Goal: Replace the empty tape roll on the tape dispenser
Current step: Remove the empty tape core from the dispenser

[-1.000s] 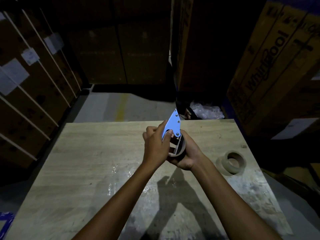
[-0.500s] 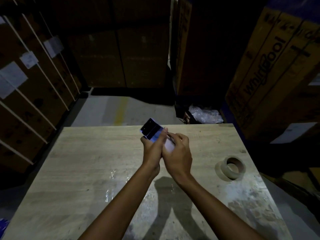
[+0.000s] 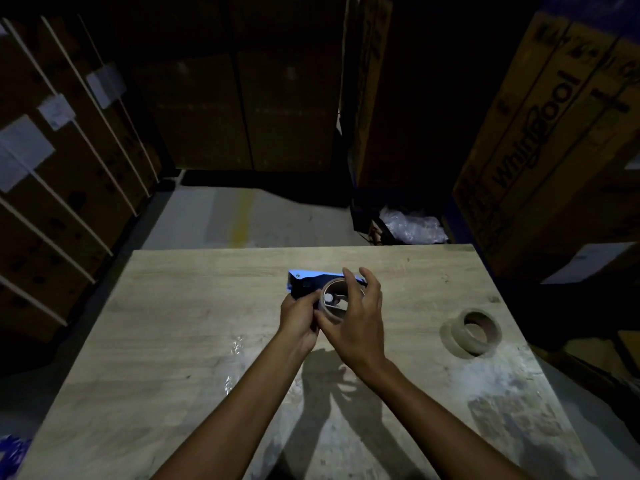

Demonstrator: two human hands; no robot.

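A blue and black tape dispenser (image 3: 306, 280) is held above the wooden table (image 3: 173, 323), lying on its side. My left hand (image 3: 299, 318) grips its near end. A bare brown cardboard core (image 3: 334, 299) sits on the dispenser's hub, its open face turned toward me. My right hand (image 3: 356, 323) has its thumb and fingers curled around the core's rim. A full roll of tan tape (image 3: 476, 330) lies flat on the table at the right, apart from both hands.
Tall cardboard boxes (image 3: 554, 133) stand close on the right and behind the table, with strapped boxes (image 3: 62, 174) on the left. Crumpled clear plastic (image 3: 412, 225) lies on the floor past the far edge. Bits of clear film (image 3: 237, 344) stick to the tabletop.
The dispenser has turned from upright on its edge to lying sideways. My right hand came off its back and now grasps the core's rim. Both hands sit slightly lower over the table.
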